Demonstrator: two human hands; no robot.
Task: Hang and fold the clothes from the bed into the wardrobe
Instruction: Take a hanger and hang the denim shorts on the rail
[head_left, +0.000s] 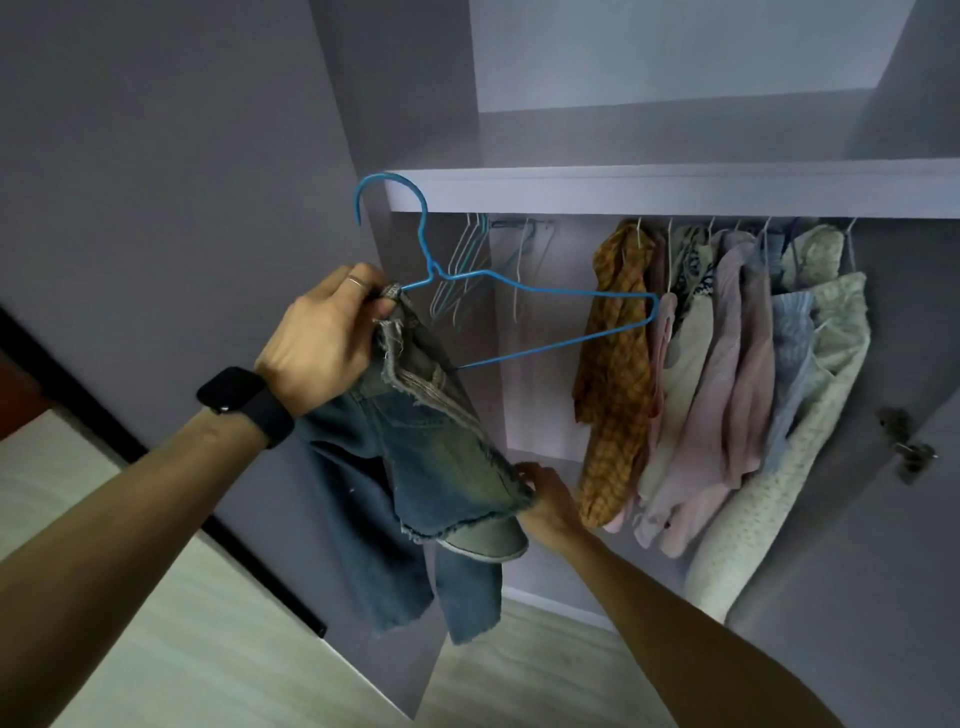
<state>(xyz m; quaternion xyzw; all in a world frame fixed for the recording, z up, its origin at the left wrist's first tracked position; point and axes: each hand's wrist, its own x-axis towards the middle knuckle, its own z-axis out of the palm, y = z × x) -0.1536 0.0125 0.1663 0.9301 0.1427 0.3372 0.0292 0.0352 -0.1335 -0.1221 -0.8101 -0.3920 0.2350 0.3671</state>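
My left hand (324, 340) grips the left end of a blue wire hanger (519, 288) together with the frayed waistband of a pair of blue jeans (415, 467). The jeans are draped over the hanger's left side and hang down in front of the open wardrobe (675, 189). Lower down, my right hand (548, 499) reaches behind the frayed denim hem; its fingers are partly hidden by the cloth, and I cannot tell whether they hold it. The hanger's hook (387, 195) points up, just left of the wardrobe shelf edge.
Several empty wire hangers (470, 265) hang at the left of the rail. To the right hang several garments: an orange checked shirt (618, 364), pink tops (727, 389), a pale dotted piece (810, 415). An open wardrobe door with a hinge (906, 447) stands at right. Light wood floor below.
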